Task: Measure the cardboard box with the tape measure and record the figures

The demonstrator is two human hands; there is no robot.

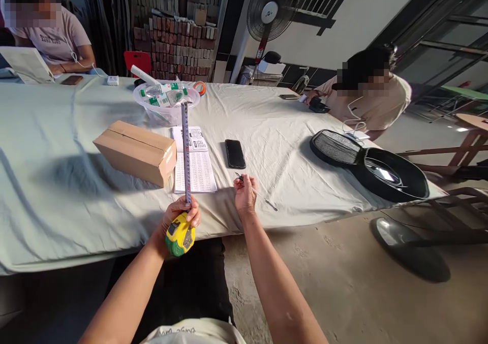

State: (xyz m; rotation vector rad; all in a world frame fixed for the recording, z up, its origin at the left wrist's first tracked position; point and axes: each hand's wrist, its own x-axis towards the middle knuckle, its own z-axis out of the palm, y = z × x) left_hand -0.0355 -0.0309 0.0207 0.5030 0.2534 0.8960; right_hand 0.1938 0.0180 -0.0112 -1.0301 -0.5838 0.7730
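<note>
My left hand [179, 217] grips a yellow and green tape measure [180, 237] at the table's near edge. Its blade [185, 151] runs straight away from me over a printed sheet [196, 168], up to a clear plastic bowl [166, 102]. My right hand [246, 194] rests on the cloth with its fingers pinched on a thin dark pen-like thing [240, 177]. A black phone [235, 153] lies just beyond that hand. A cardboard box [136, 152] sits left of the blade.
A pale cloth covers the long table [57, 181]. A black fan grille and guard [368, 161] lie at the right end. One person sits at the far left corner [53, 34], another at the right side [366, 97]. A standing fan [269, 16] is behind.
</note>
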